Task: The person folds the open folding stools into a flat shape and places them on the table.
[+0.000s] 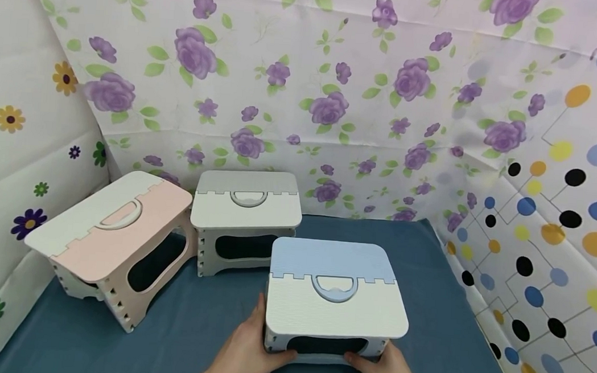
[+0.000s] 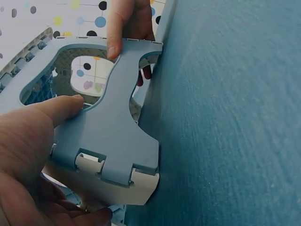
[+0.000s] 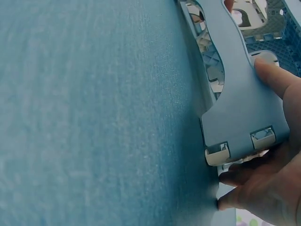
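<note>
A blue and white folding step stool (image 1: pixel 336 317) with a blue carry handle stands unfolded in front of me in the head view. My left hand (image 1: pixel 245 343) grips its left front leg, thumb across the blue front panel and fingers along the side. On the opposite front leg my right hand (image 1: pixel 390 372) does the same, thumb at the edge of the panel's opening. In the left wrist view the hinged corner of the blue leg panel (image 2: pixel 117 127) meets the cloth. The right wrist view has my right fingers partly under the other hinged corner.
A pink and white folding stool (image 1: pixel 142 222) stands at the left. Beside it is a grey and white folding stool (image 1: pixel 245 212), just behind the blue one. Blue cloth (image 1: pixel 203 317) covers the surface. Flowered sheeting (image 1: pixel 294 95) and dotted sheeting (image 1: pixel 558 225) form walls.
</note>
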Motion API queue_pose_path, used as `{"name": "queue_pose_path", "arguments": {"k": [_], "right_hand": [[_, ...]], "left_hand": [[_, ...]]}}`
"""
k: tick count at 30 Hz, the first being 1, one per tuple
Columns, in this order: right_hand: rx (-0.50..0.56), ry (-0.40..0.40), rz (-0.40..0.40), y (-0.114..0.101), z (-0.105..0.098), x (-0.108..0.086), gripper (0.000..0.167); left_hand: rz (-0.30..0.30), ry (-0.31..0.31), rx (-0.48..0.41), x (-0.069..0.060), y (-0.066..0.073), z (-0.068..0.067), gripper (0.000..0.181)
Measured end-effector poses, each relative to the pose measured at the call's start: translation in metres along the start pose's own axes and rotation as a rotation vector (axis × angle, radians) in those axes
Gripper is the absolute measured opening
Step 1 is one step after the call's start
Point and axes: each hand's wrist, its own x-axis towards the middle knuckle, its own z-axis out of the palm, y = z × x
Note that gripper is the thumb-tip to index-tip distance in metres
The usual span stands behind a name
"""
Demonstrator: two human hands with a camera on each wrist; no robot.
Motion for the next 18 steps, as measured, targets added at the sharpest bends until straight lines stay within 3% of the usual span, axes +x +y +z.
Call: {"name": "queue_pose_path", "arguments": {"k": [8,18], "right_hand": [[-0.008,0.007,0.022,-0.001,0.0014,-0.002,0.08],[0.067,-0.002,0.004,0.0036,0.0028,-0.0004,0.088]], "left_hand": [[0.027,-0.011,-0.013,-0.0022,0.0008,-0.0011,0.125],[0.037,-0.031,-0.025,-0.0019,-0.0012,-0.0026,0.117]]}}
